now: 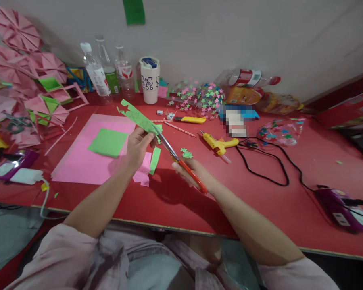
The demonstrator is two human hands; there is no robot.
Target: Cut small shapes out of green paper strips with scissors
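My left hand (140,143) pinches a strip of green paper (136,115) that has star outlines drawn on it and a star-shaped notch at its far end. In my right hand (193,171) are scissors (190,171) with orange-red handles, their blades at the strip's near end by my left fingertips. Just beyond my right hand lies a small pile of green paper stars (186,153). Below my left hand are a green paper offcut (155,160) and a cut pink paper piece (143,171). A green paper stack (107,143) rests on a large pink sheet (75,161).
A yellow glue gun (219,143) with a black cord lies right of my hands. Behind are a yellow utility knife (193,120), a white cup (150,80), bottles (97,74) and bags of paper stars (211,98). Pink paper crafts (48,68) crowd the left; power strips sit at both sides.
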